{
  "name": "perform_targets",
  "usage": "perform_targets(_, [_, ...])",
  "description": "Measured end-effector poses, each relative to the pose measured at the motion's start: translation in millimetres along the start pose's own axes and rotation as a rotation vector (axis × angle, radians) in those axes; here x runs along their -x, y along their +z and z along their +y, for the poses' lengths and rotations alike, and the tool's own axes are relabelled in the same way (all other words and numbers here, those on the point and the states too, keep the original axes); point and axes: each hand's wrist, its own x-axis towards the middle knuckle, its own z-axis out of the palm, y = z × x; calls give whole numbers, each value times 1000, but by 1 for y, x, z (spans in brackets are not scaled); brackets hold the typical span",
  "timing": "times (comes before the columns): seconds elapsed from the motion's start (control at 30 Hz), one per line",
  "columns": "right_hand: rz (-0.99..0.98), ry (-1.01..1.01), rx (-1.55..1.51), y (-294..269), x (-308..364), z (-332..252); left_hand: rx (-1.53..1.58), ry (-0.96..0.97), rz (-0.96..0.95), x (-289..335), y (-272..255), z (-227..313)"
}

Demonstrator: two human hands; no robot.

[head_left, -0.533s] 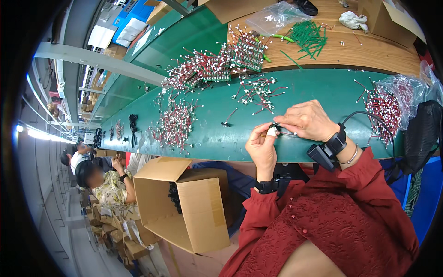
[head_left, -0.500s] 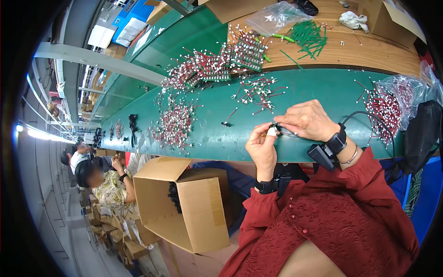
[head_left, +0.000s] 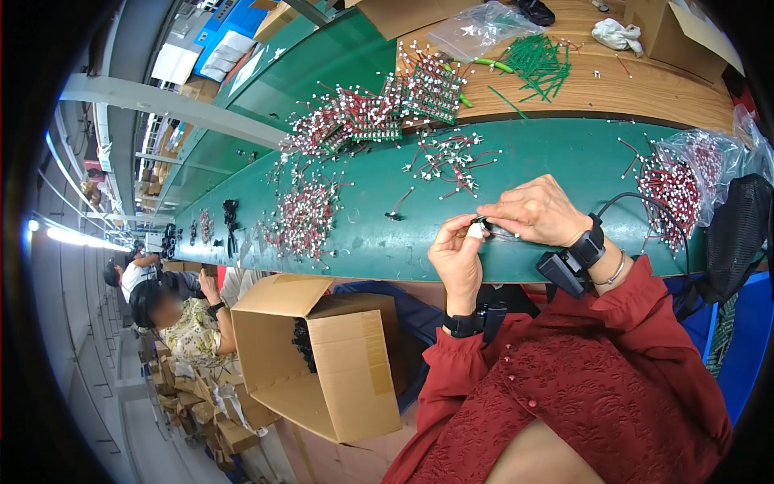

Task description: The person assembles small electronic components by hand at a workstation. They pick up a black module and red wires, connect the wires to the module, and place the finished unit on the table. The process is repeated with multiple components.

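Observation:
My left hand [head_left: 458, 256] pinches a small black part [head_left: 481, 223] between thumb and fingertips, with a white covering on the thumb. From the right, my right hand [head_left: 538, 211] closes its fingers on the same piece, and the two hands meet over the green bench near its front edge. A short wire shows beneath the right fingers; the rest of the part is covered. Just left of my hands, one black piece with a red wire [head_left: 393, 215] lies by itself. Beyond them is a loose group of small boards with red wires and white connectors [head_left: 451, 161].
A heap of wired connectors [head_left: 305, 216] lies to the left, below stacked circuit boards [head_left: 355, 117]. More wires spill from a plastic bag [head_left: 709, 157] at right. Green strips [head_left: 538, 66] lie on the wooden surface. An open cardboard box [head_left: 359, 371] stands below the bench; co-workers sit far left.
My hands stay together on the small black part with barely any shift. At far left, a co-worker's arm and head have moved slightly.

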Motion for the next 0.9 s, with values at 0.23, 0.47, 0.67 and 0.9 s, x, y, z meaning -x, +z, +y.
perform_targets(0.23, [-79,249,-345,1,-2,-2,-50,20,2,0,2,1])
perform_targets(0.47, [-65,249,-239,2,0,-4,-101,39,17,2,6,2])
perform_targets(0.67, [-18,30,68,-1,1,-4,-161,21,115,3,9,0])
perform_targets(0.9, [45,6,81,-4,-1,-3,-52,-11,128,-3,9,3])
